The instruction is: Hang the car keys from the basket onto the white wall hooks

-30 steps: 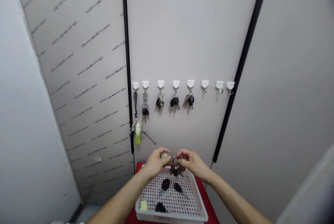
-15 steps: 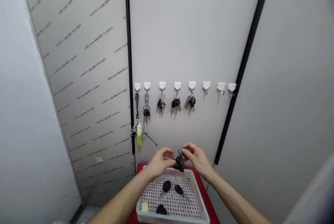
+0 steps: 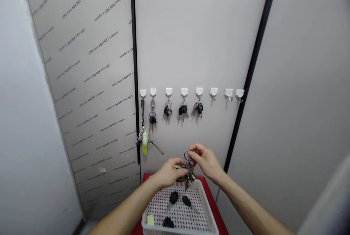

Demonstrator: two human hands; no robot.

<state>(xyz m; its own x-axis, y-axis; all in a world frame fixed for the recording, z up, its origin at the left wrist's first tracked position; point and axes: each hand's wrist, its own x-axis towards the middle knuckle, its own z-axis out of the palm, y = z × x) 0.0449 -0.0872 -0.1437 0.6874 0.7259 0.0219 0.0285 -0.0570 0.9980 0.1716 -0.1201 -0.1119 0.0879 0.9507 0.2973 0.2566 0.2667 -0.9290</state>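
My right hand (image 3: 205, 161) pinches the metal ring of a key bunch (image 3: 189, 181) between thumb and fingers. The keys dangle from that ring above the back edge of a white perforated basket (image 3: 203, 205). Closed on a round, brass-coloured piece of the same bunch is my left hand (image 3: 168, 173); its fingers partly cover that piece. Inside the basket lie a black-headed key (image 3: 173, 197), another black-headed key (image 3: 187, 201) and a black object (image 3: 168, 222) whose shape is hard to make out. A pale yellow paper piece (image 3: 150, 220) rests in the front left corner.
A row of white hooks (image 3: 184, 92) runs across the grey panel; several on the left carry key bunches (image 3: 183, 109). Three hooks (image 3: 213, 92) are at the right end. A lanyard with a green-yellow charm (image 3: 145, 138) hangs far left. Under the basket is a red surface (image 3: 218, 218).
The bunch has turned, and its keys and brass-coloured piece now show below the ring. My left hand has closed on that piece. My right hand is slightly higher.
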